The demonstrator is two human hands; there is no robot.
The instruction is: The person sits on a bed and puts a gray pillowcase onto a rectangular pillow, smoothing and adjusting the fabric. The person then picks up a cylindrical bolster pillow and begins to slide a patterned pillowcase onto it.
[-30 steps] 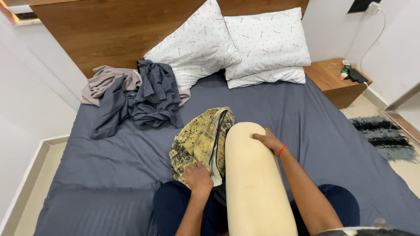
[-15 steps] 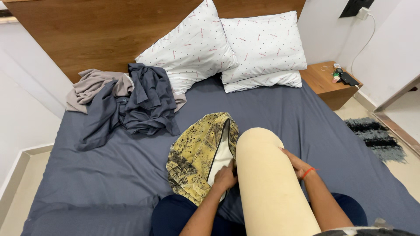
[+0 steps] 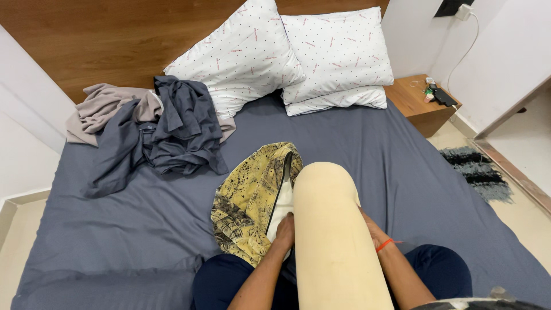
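Cream bolster [image 3: 336, 241] lies on the person's lap, end on the bed [image 3: 402, 166]. Left hand [image 3: 285, 227], fingers pinching the yellow printed cover [image 3: 252, 198] just left of the bolster; right hand [image 3: 372, 231] presses the bolster's right side, grip unclear. Risk: one-handed pinch lets the opening collapse and the fabric bunch.

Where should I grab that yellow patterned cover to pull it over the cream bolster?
Probably grip the yellow patterned cover at the dark-edged rim of its opening, which runs along the side facing the cream bolster. Come from the near end, where the left hand already rests at the pale lining. The rest lies crumpled flat on the bed sheet, giving no firm edge.
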